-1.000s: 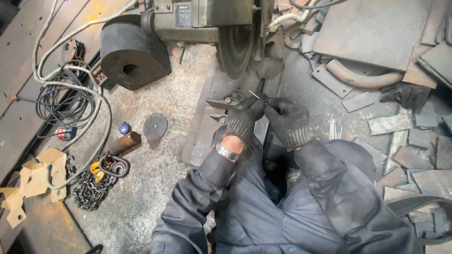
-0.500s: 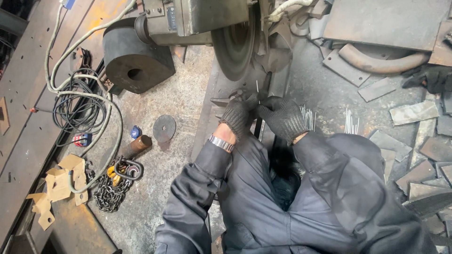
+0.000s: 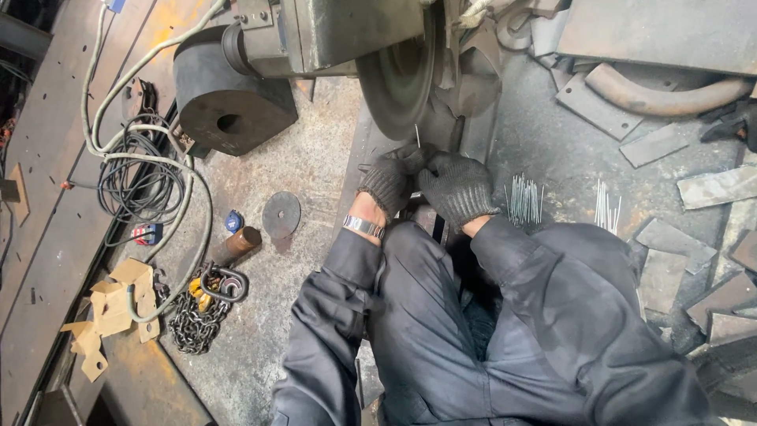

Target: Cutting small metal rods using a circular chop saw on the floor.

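Here we see both gloved hands meeting at upper centre of the frame, just below the grinding wheel (image 3: 398,75). The left hand (image 3: 388,180) and right hand (image 3: 456,189) close their fingers together on a thin metal rod (image 3: 417,136), which rises upright from the fingertips toward the wheel's rim. More rods (image 3: 524,199) lie right of them.

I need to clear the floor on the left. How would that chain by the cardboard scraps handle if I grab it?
The chain lies in a loose heap of dark links, so it would likely hang limp and shift. Metal links and the ring suggest it is heavy for its size. It seems unlikely to roll, but may snag the cable lying across it.
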